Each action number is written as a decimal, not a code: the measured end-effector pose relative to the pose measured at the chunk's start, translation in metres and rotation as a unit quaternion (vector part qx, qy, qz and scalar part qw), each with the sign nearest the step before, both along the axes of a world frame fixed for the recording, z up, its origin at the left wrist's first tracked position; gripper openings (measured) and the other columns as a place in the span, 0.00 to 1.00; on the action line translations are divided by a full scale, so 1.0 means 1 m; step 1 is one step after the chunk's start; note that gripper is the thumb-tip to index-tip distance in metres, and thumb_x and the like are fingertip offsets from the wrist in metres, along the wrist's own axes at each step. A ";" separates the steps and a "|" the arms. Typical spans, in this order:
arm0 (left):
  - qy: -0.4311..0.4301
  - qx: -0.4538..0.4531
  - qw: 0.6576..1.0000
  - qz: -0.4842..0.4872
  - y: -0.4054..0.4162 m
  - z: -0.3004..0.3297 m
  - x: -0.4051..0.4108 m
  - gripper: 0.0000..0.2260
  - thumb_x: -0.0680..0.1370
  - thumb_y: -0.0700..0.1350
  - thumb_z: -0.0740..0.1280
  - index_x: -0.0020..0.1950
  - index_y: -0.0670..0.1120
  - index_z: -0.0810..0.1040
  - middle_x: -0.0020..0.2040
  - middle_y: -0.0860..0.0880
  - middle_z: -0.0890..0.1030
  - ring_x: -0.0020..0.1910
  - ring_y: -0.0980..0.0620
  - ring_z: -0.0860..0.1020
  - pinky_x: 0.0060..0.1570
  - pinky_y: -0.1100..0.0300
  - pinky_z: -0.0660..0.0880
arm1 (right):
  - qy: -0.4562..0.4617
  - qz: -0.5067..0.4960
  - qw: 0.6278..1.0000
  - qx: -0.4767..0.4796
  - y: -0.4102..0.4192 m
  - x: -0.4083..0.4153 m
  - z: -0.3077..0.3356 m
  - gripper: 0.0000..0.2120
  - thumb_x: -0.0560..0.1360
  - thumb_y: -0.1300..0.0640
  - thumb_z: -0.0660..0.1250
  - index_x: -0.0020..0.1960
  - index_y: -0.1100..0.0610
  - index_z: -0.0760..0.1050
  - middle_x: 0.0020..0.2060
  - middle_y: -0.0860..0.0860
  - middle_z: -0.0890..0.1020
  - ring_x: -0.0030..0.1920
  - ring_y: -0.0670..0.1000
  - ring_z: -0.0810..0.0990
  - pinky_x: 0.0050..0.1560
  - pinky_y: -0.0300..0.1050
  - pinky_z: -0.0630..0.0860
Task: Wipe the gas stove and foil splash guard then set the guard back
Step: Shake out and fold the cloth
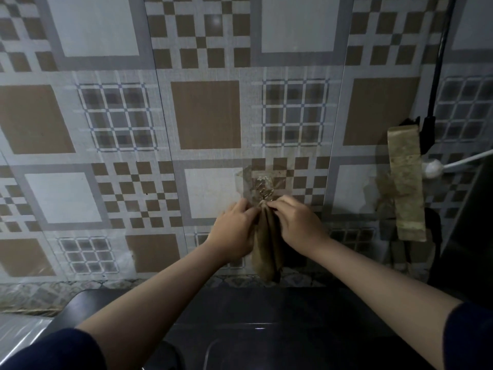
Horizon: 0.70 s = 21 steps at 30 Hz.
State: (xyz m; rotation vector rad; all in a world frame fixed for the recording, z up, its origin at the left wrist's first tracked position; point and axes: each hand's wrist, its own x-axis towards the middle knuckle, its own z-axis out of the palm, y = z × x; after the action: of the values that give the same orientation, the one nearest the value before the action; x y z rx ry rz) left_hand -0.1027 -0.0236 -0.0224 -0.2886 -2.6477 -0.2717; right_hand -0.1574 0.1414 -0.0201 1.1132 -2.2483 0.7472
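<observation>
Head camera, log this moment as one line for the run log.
left hand + right hand: gripping brown cloth | place: tiled wall, above stove | taped strip: right

Glossy patterned wall tiles (208, 113), limp matt brown cloth (266, 247), grimy yellowed tape strip (406, 182), glossy black stove top (266, 316)

I note a brown cloth (267, 247), bunched and hanging upright against the tiled wall; below it lies the dark gas stove (266, 316), dimly lit.
</observation>
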 end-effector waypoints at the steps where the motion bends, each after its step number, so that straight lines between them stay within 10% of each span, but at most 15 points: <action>1: -0.018 0.065 0.998 -0.013 0.002 -0.001 0.000 0.15 0.77 0.41 0.62 0.64 0.44 0.73 0.57 0.46 0.73 0.54 0.46 0.74 0.53 0.49 0.75 | -0.019 0.007 1.000 -0.017 -0.001 0.003 0.000 0.13 0.76 0.67 0.61 0.59 0.62 0.77 0.49 0.56 0.78 0.46 0.55 0.79 0.45 0.47 0.79; 9: -0.076 0.343 0.935 0.049 0.015 0.001 0.008 0.10 0.78 0.36 0.61 0.58 0.43 0.72 0.50 0.45 0.78 0.47 0.50 0.78 0.47 0.54 0.79 | -0.098 -0.030 0.990 -0.100 -0.007 0.020 -0.001 0.13 0.75 0.69 0.58 0.55 0.61 0.77 0.48 0.54 0.81 0.49 0.47 0.79 0.45 0.24 0.69; 21: -0.111 0.370 0.919 0.075 0.030 0.027 0.089 0.24 0.78 0.41 0.65 0.72 0.44 0.62 0.48 0.55 0.73 0.42 0.61 0.74 0.40 0.66 0.74 | -0.168 -0.124 0.976 -0.054 -0.001 0.084 0.017 0.11 0.77 0.60 0.61 0.59 0.54 0.73 0.53 0.49 0.76 0.56 0.51 0.77 0.54 0.44 0.76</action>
State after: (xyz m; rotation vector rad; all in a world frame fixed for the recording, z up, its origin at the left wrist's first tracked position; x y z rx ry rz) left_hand -0.0134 0.0060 0.0046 0.2053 -2.5312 -1.2678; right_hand -0.0732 0.1408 -0.0033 0.6754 -2.5280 0.9978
